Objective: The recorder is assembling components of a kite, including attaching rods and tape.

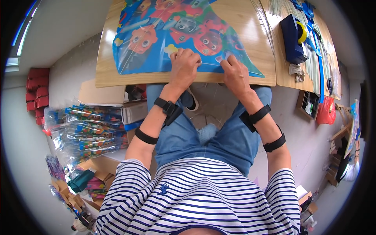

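Note:
A kite sail [156,62], a blue and green printed sheet with red cartoon faces, lies spread on the wooden table. Along its near edge runs a thin white rod [209,63], passing from one hand to the other and on toward the sail's right corner. My left hand [184,64] is closed on the rod, its fingers curled down against the sail. To its right, my right hand [236,72] pinches the same rod with thumb and forefinger. The fingers hide exactly how rod and sail edge meet.
A blue tape dispenser [291,43] with yellow tape stands on the right-hand table, beside bundled thin rods [313,58]. A red bag [327,111] hangs below. Plastic-wrapped printed packets [90,129] are piled at my left, with red stacks [37,92] by the wall.

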`<state>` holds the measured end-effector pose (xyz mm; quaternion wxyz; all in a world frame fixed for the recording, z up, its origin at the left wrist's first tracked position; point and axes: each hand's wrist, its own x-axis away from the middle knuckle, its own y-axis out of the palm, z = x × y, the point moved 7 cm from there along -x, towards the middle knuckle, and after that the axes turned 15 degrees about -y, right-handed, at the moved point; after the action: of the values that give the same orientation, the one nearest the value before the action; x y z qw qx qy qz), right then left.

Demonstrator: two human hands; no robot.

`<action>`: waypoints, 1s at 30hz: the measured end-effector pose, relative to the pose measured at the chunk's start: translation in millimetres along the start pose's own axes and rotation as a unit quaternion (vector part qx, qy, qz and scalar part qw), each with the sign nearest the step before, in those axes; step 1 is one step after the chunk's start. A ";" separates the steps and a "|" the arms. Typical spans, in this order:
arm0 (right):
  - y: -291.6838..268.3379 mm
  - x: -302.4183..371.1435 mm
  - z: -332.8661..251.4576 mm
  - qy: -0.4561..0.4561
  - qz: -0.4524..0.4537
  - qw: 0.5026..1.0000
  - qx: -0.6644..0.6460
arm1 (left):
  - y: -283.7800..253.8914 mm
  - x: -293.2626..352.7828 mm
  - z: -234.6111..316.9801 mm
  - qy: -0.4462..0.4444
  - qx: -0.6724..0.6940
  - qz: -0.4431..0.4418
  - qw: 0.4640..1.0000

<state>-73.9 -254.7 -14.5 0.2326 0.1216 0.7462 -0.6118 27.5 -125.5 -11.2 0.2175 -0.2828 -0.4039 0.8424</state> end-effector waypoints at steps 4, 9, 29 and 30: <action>-3.4 14.2 -5.8 0.022 0.019 0.999 -0.023 | 0.4 10.3 0.4 -0.014 0.041 -0.016 0.999; -11.3 26.6 -21.3 0.052 0.052 0.997 -0.012 | 4.3 8.7 2.1 -0.019 0.059 -0.023 0.998; -16.4 40.7 -37.3 0.082 0.058 0.994 0.033 | -0.6 11.1 -4.4 0.017 -0.001 -0.021 1.000; -16.6 41.0 -36.8 0.080 0.060 0.994 0.034 | -1.0 10.6 -5.2 0.014 -0.005 -0.020 1.000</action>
<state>-124.3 -227.0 -15.3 0.2043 0.2228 0.7328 -0.6096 23.2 -115.7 -16.3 0.2386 -0.2876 -0.4109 0.8316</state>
